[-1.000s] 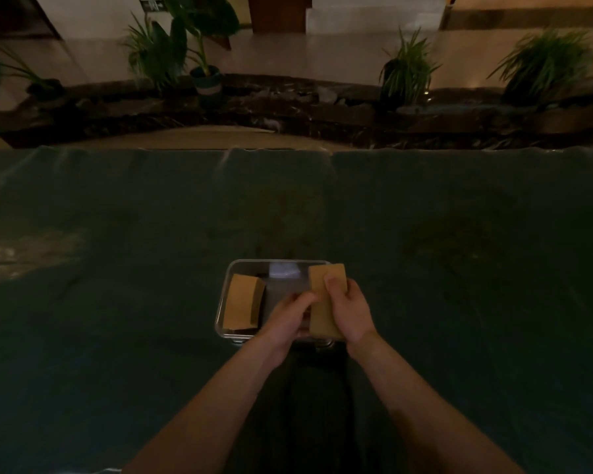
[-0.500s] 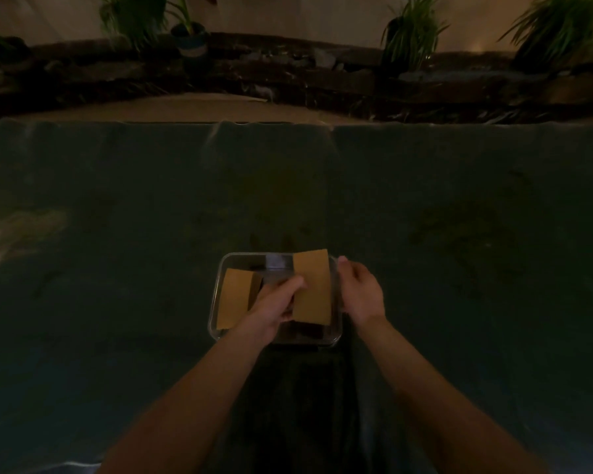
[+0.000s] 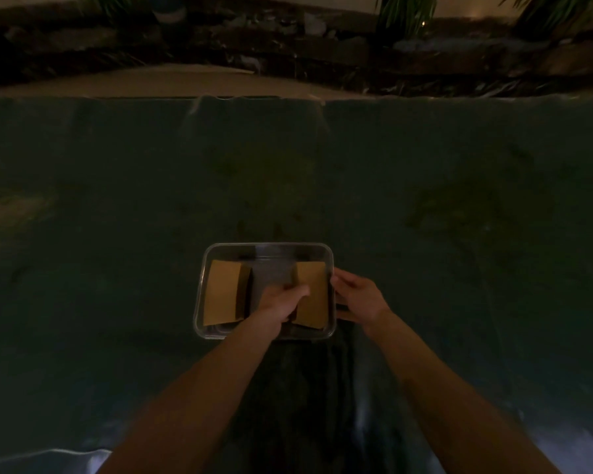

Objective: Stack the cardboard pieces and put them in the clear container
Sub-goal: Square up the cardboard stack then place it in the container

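pressing lengthwise cardboard stack [image 3: 311, 295] with left hand [image 3: 281, 301]

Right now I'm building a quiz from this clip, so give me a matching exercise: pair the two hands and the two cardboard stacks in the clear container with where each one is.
Things:
1. left hand
2. right hand
3. left cardboard stack
4. right cardboard stack

Places:
A. outside the clear container, at its right wall
B. in the container's right half, touched by a hand
C. reaching into the container, on cardboard
D. in the container's left half, untouched

Pairs: 1-C, 2-A, 3-D, 4-B
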